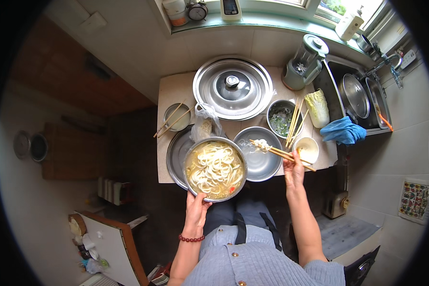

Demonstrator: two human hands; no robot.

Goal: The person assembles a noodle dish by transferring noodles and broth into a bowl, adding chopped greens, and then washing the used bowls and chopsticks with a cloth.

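Note:
My left hand (197,209) grips the near rim of a metal bowl of noodles in broth (216,168), its thumb over the edge. In my right hand (294,168) is a pair of wooden chopsticks (282,153), with a small clump of white noodles (261,144) at their tips. The clump hangs over a metal basin (259,168) that holds a little cloudy matter. Partly hidden under the noodle bowl lies a wide metal pan (177,157). A small white bowl (306,151) with some residue stands just beyond my right hand.
A large lidded pot (232,98) stands at the back. Around it are a plastic bag of noodles (206,125), a bowl with chopsticks across it (177,121), a pot of chopped greens (280,119), a blender (302,66), a cabbage (317,107), a blue cloth (343,130) and a sink (343,68).

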